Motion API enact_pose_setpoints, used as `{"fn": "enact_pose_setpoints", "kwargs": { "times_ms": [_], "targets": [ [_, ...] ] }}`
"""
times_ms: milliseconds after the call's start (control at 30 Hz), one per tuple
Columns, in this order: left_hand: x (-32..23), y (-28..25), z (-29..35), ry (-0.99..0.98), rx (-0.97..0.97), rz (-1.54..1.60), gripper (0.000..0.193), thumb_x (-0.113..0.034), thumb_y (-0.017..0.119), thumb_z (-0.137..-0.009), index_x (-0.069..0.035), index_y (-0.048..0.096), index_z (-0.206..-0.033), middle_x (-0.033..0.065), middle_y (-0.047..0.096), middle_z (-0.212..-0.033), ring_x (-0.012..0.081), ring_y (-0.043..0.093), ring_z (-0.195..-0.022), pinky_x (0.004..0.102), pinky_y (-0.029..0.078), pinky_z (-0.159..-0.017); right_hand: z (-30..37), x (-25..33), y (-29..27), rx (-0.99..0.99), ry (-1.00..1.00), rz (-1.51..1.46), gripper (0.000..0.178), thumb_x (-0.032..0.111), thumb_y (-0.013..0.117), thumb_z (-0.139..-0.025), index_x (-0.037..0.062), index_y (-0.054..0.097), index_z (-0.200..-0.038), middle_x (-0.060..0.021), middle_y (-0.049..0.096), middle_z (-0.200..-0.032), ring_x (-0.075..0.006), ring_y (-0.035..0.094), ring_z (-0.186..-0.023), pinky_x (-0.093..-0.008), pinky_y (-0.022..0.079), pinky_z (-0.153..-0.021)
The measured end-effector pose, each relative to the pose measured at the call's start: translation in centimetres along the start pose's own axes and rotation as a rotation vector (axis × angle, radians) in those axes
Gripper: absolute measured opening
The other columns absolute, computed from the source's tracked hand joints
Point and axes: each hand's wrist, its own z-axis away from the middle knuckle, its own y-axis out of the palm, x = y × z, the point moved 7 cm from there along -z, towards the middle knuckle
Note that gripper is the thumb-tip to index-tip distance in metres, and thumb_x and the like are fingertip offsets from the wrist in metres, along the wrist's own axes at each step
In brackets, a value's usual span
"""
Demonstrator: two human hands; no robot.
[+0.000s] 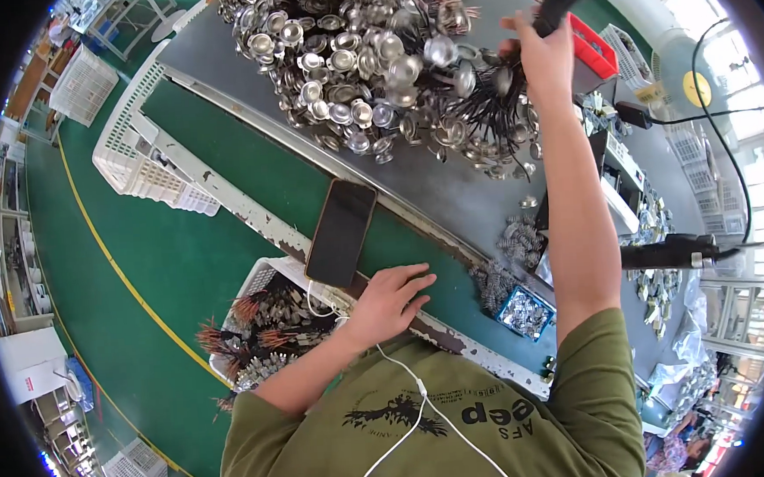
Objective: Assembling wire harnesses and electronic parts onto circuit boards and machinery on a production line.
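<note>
My right hand (548, 57) is raised over the far right of the grey table, its fingers closed round a bundle of black wires (564, 0); motion blurs the bundle's upper end. Just left of it lies a big heap of shiny round metal cups (347, 67), with dark wires (492, 112) tangled along its right side. My left hand (390, 303) hangs low near my body, fingers spread with nothing in them, by a chipped white rail (247, 211). Beside that hand a dark phone (341, 232) rests on the rail with a white cable (312, 298) attached.
A white basket (267, 270) of wired parts stands at lower left. A blue tray (524, 313) of small metal pieces sits near coiled springs (520, 240). Beyond my right hand is a red bin (592, 48). A black tool (672, 252) juts in at right.
</note>
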Motion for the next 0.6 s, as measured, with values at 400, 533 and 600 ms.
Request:
{"fn": "enact_pose_setpoints", "kwargs": {
  "times_ms": [400, 533, 600],
  "targets": [
    [-9.0, -11.6, -15.9, 0.488, -0.190, -0.328, 0.030, -0.008, 0.065, -0.084, -0.009, 0.063, -0.114, 0.0088, 0.062, -0.114, 0.0291, 0.060, -0.108, 0.0423, 0.047, -0.094, 1.5, -10.3, -4.6, -0.037, 0.643, -0.432, 0.022, 0.014, 0.064, -0.093, -0.0065, 0.060, -0.086, -0.0149, 0.063, -0.077, -0.0278, 0.065, -0.063, -0.0409, 0.058, -0.060],
    [-6.9, -12.0, -22.0, 0.476, -0.200, -0.606, 0.027, -0.017, 0.062, -0.088, -0.007, 0.067, -0.112, 0.0098, 0.067, -0.112, 0.0263, 0.058, -0.117, 0.0416, 0.044, -0.100, 5.2, -5.8, -4.8, -0.157, 0.533, -0.365, 0.021, 0.013, 0.066, -0.092, -0.0052, 0.056, -0.089, -0.0131, 0.062, -0.079, -0.0251, 0.064, -0.065, -0.0394, 0.057, -0.061],
    [-6.2, -12.2, -23.6, 0.501, -0.187, -0.763, 0.026, -0.022, 0.065, -0.087, -0.010, 0.069, -0.110, 0.0059, 0.068, -0.112, 0.0239, 0.057, -0.118, 0.0407, 0.042, -0.101, 5.4, -4.9, -6.8, -0.215, 0.348, -0.311, 0.021, 0.010, 0.069, -0.090, -0.0034, 0.052, -0.094, -0.0107, 0.060, -0.077, -0.0223, 0.063, -0.064, -0.0345, 0.053, -0.060]
  ]
}}
